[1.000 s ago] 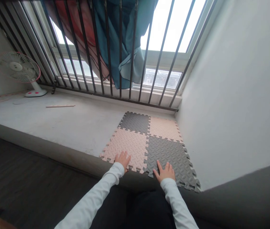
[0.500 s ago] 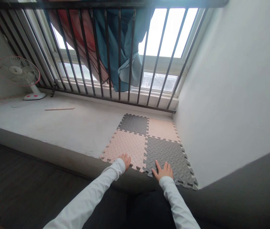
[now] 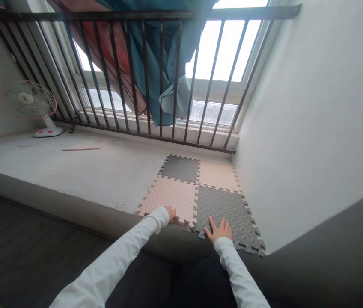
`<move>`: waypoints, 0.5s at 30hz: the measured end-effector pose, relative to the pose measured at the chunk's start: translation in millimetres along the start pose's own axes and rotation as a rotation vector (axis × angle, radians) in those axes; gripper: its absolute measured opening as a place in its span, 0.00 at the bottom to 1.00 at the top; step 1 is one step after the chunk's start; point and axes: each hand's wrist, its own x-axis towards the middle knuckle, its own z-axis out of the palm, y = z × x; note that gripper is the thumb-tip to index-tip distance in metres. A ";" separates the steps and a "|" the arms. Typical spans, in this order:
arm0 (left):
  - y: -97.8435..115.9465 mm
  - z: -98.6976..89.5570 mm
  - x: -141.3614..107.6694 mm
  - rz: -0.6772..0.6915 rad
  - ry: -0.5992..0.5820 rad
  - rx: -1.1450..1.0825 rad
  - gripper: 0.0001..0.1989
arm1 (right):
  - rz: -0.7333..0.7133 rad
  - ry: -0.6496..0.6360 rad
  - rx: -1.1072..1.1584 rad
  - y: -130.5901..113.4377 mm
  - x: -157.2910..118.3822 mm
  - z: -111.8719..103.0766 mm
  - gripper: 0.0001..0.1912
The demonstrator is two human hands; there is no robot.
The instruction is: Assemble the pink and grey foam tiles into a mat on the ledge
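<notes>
Four-square foam matting lies on the ledge: a near pink puzzle tile (image 3: pixel 172 194), a near grey tile (image 3: pixel 224 209), a far grey tile (image 3: pixel 181 167) and a far pink tile (image 3: pixel 218 175). Their toothed edges meet in a checker pattern. At the front edge of the near pink tile rests my left hand (image 3: pixel 170 214), partly hidden by its wrist and sleeve, its visible fingers lying on the tile. My right hand (image 3: pixel 220 231) is open, fingers spread flat on the front part of the near grey tile.
A white wall (image 3: pixel 310 128) rises along the right. Dark metal railing (image 3: pixel 161 85) stands behind the ledge (image 3: pixel 111 175), before curtains (image 3: pixel 146 55) and a window. At far left stands a fan (image 3: pixel 29 100); a thin strip (image 3: pixel 81 149) lies nearby.
My left hand has turned at the front edge of the near pink tile, so less of its back and fingers shows. My right hand stays put. The view has tilted slightly upward.
</notes>
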 end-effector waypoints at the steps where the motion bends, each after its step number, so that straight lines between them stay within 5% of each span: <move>1: -0.2 -1.6 -0.5 -0.002 -0.005 -0.002 0.23 | 0.000 -0.005 -0.001 -0.2 -0.2 -0.6 0.32; 15: -30.4 -32.7 -3.8 0.030 0.049 -0.095 0.18 | 0.025 -0.042 -0.020 -2.5 -3.6 -8.0 0.31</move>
